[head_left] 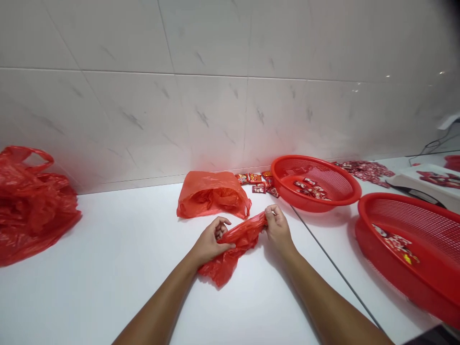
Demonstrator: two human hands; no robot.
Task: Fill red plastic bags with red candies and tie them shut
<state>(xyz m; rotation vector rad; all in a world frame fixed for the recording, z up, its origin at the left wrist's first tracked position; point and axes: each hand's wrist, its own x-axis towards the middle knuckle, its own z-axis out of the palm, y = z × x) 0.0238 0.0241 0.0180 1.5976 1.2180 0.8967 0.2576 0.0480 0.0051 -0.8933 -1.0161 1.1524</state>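
Plastic bag (242, 237), red and crumpled, is held in front of the red plastic carrier (212, 181), its long axis slanting, far end pinched by right hand (279, 231), near end loosely gripped by left hand (208, 243).

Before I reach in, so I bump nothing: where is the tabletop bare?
The widest bare tabletop lies between the leftmost bag and left hand; a narrower strip separates the right hand from the front basket. Behind the hands it's crowded: open bag, wrapped packets and back basket sit close together.
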